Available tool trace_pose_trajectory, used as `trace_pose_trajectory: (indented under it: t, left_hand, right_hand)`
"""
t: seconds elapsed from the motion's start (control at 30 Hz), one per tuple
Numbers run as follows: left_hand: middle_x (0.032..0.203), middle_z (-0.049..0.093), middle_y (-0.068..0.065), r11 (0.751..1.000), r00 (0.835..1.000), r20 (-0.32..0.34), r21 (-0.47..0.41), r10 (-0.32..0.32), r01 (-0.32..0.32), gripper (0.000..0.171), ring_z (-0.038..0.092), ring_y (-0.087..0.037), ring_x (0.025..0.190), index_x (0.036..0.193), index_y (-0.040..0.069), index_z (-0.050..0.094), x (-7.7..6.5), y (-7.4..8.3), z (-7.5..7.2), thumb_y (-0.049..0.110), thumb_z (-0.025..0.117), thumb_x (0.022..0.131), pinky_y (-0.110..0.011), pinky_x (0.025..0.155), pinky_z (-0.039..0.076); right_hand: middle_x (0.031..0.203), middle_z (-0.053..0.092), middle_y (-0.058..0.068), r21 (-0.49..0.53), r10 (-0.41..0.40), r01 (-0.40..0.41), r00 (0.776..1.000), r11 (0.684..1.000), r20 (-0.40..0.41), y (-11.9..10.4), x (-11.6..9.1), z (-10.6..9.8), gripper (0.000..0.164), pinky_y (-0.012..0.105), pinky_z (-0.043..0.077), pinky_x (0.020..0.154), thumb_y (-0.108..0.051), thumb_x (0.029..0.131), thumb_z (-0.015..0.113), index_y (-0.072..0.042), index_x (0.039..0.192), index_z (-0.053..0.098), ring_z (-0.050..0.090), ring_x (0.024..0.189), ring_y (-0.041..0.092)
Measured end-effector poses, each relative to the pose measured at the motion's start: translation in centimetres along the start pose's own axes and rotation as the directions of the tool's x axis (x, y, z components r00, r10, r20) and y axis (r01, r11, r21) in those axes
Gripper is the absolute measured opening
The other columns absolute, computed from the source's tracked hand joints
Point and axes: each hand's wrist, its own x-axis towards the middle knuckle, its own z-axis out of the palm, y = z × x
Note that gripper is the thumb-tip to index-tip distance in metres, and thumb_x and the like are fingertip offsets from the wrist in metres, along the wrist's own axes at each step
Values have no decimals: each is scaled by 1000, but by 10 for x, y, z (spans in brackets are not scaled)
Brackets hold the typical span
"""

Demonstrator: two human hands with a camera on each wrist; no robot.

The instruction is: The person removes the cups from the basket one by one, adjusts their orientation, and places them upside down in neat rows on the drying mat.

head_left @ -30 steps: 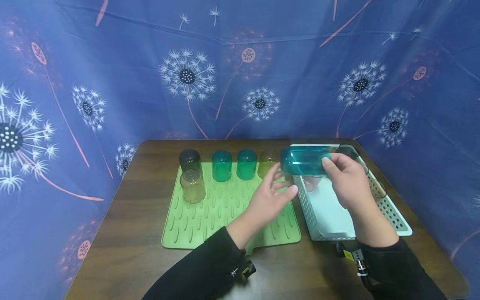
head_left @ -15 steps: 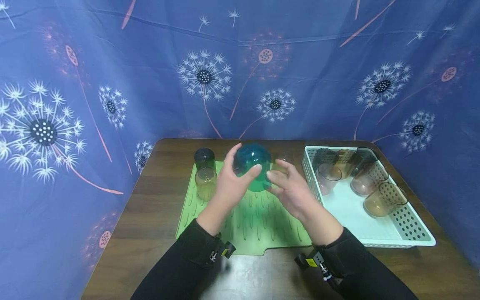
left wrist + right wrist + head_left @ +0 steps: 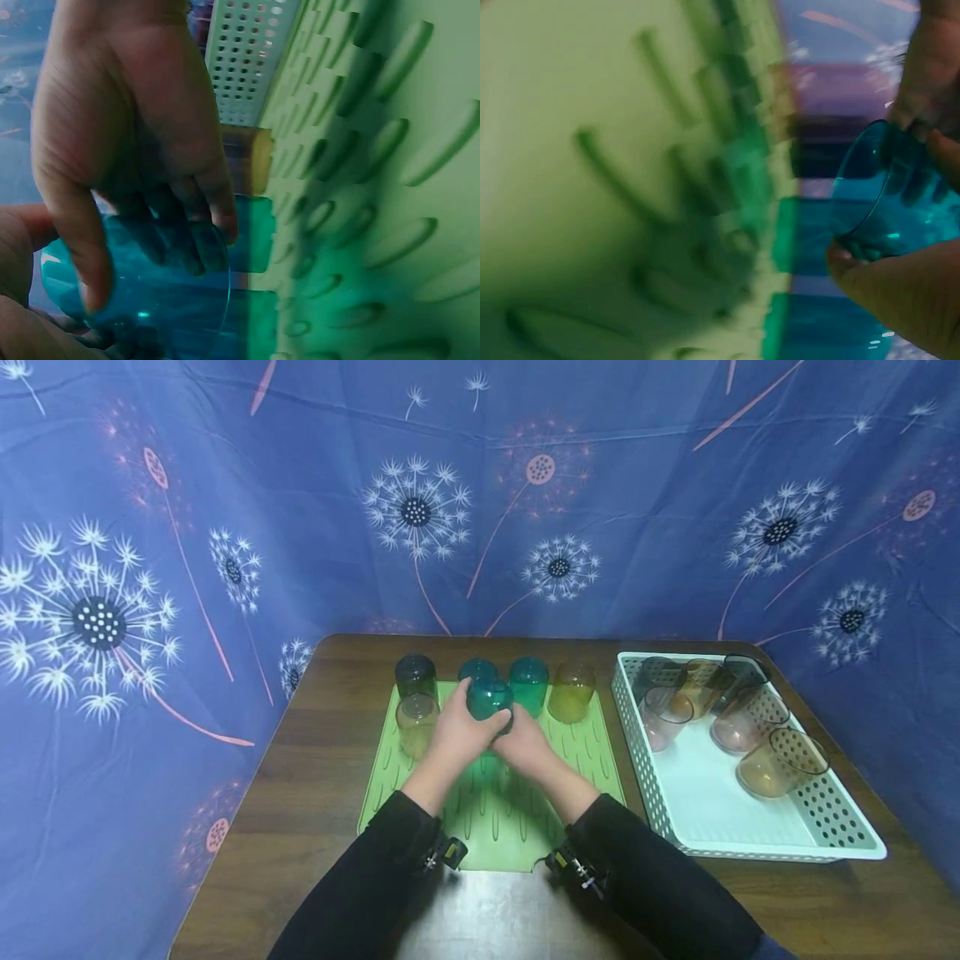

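Observation:
A teal drinking glass (image 3: 489, 695) is held upside down between both hands, over the middle of the ridged green drying mat (image 3: 495, 835). My left hand (image 3: 459, 728) grips its left side, thumb on the near face. On the other side, the right hand (image 3: 523, 747) grips it too. The left wrist view shows the glass (image 3: 172, 292) with its rim facing the mat and a gap between them. In the right wrist view, fingers lie around the glass (image 3: 900, 202). Just behind it stand two more teal glasses (image 3: 529, 685), upside down on the mat.
Also inverted on the mat are a dark glass (image 3: 415, 673) and an amber glass (image 3: 417, 724) at left, and a yellowish glass (image 3: 572, 693) at right. A white perforated basket (image 3: 780, 850) to the right holds several tinted glasses. A patterned blue cloth (image 3: 630, 510) hangs behind the table.
The teal glass has come from above the basket leftward over the mat, turned rim down and lowered. The left hand has joined the right in holding it. The head view has shifted.

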Motion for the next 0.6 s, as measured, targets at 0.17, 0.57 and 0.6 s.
trace_pose_trajectory:
  t: [0.17,0.57,0.6]
  left_hand:
    - [164,38,-23,998,1000,-18,67,15,-13,94,41,-42,150,165,8,29,3,-11,13,41,77,92,-59,119,41]
    - [168,29,-24,998,997,-60,52,39,-36,94,34,-43,154,166,6,23,-1,-18,27,39,74,94,-60,122,36]
    - [169,27,-24,997,997,-63,59,44,-40,94,32,-44,154,166,6,23,-2,-18,28,38,74,94,-60,122,36]
  right_hand:
    - [131,68,13,-39,-191,189,980,981,-47,23,15,13,47,47,55,105,-21,97,68,-5,140,57,66,117,27]
    - [152,49,28,-158,-182,174,983,972,-33,38,18,17,73,53,46,117,-20,98,67,8,155,32,53,139,39]
    - [152,48,28,-157,-193,187,981,970,-30,39,18,17,73,53,46,117,-19,97,67,9,155,32,54,139,40]
